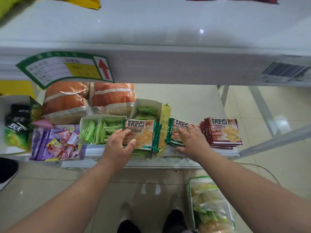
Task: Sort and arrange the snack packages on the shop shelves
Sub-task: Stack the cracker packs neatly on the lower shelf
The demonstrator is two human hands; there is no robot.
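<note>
Green-edged cracker pack (143, 134) at the lower shelf (185, 154) front — I see the left hand (120, 142) pinching it, thumb over. Right hand (191, 140) lies flat, fingers straight, on a second green pack (175, 132). Beyond: red packs (223, 132), orange bags (111, 96).

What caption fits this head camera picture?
Left hand grips a green biscuit pack; right hand rests on another pack.

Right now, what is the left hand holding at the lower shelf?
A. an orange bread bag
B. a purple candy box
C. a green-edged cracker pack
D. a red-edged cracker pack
C: the left hand grips the green-edged cracker pack, thumb over its front edge.
</note>
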